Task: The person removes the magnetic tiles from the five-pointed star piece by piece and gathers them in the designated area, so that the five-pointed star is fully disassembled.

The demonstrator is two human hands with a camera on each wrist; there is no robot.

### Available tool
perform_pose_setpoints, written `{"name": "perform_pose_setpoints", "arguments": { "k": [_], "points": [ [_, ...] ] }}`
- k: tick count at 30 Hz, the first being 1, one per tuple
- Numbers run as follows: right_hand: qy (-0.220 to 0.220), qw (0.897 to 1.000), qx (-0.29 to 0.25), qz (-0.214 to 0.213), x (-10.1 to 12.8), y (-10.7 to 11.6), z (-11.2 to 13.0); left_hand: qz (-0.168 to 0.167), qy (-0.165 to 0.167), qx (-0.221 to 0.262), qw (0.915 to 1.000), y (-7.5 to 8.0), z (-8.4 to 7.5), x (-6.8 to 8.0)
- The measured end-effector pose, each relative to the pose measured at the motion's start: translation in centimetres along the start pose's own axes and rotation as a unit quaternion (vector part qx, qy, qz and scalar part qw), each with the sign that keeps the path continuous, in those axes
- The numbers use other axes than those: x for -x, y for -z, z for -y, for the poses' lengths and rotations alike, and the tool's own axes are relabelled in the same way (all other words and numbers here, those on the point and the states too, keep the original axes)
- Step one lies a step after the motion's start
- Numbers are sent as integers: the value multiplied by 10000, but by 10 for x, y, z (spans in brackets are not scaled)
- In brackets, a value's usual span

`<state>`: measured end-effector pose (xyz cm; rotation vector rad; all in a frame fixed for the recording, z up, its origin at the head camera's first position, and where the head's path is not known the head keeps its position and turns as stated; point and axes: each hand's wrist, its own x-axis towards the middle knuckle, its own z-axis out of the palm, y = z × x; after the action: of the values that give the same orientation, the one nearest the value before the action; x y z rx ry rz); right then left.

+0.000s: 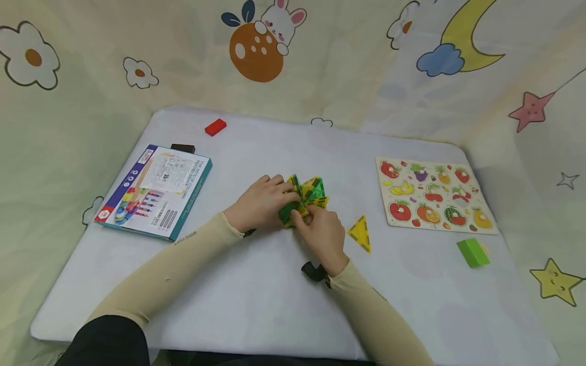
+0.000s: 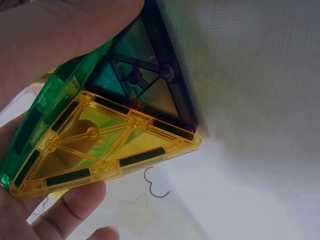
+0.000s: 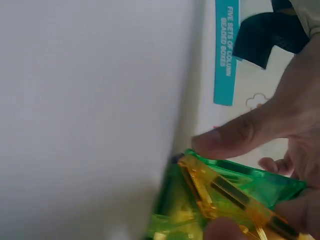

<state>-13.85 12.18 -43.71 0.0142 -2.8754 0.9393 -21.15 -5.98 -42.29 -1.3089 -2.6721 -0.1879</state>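
A cluster of green and yellow see-through magnetic tiles (image 1: 314,188) sits at the middle of the table, between both hands. My left hand (image 1: 263,202) holds its left side, with the thumb along a green tile and the fingertips by a yellow triangular tile (image 2: 112,142) in the left wrist view. From the near right, my right hand (image 1: 326,233) pinches the cluster. Its thumb lies at the tip of a green tile (image 3: 250,176) beside a yellow one (image 3: 232,194). Parts of the cluster are hidden by the fingers. A loose yellow triangular tile (image 1: 360,235) lies right of my right hand.
A boxed toy set (image 1: 155,190) lies at the left, a dark block (image 1: 183,148) behind it. Toward the back is a red block (image 1: 215,127). On the right are a fruit puzzle board (image 1: 435,195) and a green block (image 1: 473,252). Printed curtains surround the white table (image 1: 256,305).
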Motion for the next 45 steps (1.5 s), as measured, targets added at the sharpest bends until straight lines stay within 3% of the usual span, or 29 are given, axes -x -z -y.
{"name": "perform_pose_setpoints", "arguments": {
  "k": [6, 12, 24, 30, 36, 41, 45],
  "points": [
    [-115, 9996, -88, -228, 3, -1, -6, 3, -38, -21, 10000, 2, 1, -2],
    [-94, 9996, -190, -198, 3, -4, -9, 41, -45, -132, 9999, -1, 3, -1],
    [136, 9989, -410, 161, 13, -1, -10, 161, 24, -65, 9998, 1, 3, -2],
    [393, 9903, -969, 914, 26, 2, -15, 249, 62, 20, 9997, -2, 4, -1],
    [770, 9607, -1386, 2280, 34, 5, -17, 202, 58, 130, 9997, -2, 5, -1],
    [1429, 9383, -1064, 2964, 40, 3, -8, 159, 36, 230, 9996, -1, 5, 0],
    [1790, 9393, -539, 2878, 43, -3, 5, 131, 6, 261, 9996, -1, 4, 1]
  ]
}}
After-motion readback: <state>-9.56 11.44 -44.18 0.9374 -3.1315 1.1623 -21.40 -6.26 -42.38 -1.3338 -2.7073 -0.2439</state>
